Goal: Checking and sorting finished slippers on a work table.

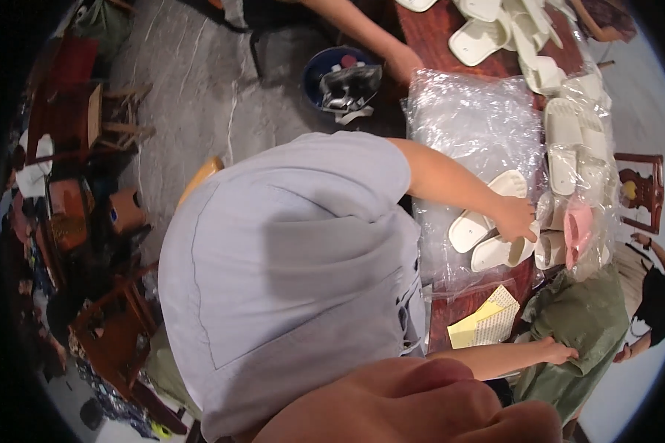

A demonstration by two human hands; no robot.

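Cream slippers (495,232) lie on clear plastic bags (469,125) across the bench (462,306) — the left hand (517,218) is closed around one slipper's edge. Lower down, the right hand (558,351) rests with fingers loose on green cloth (580,317), gripping nothing — yellow cards (488,321) lie near it.

Three cream slippers (469,230) lie close together, angled, on a crinkled clear plastic sheet (465,125); unwrapped.
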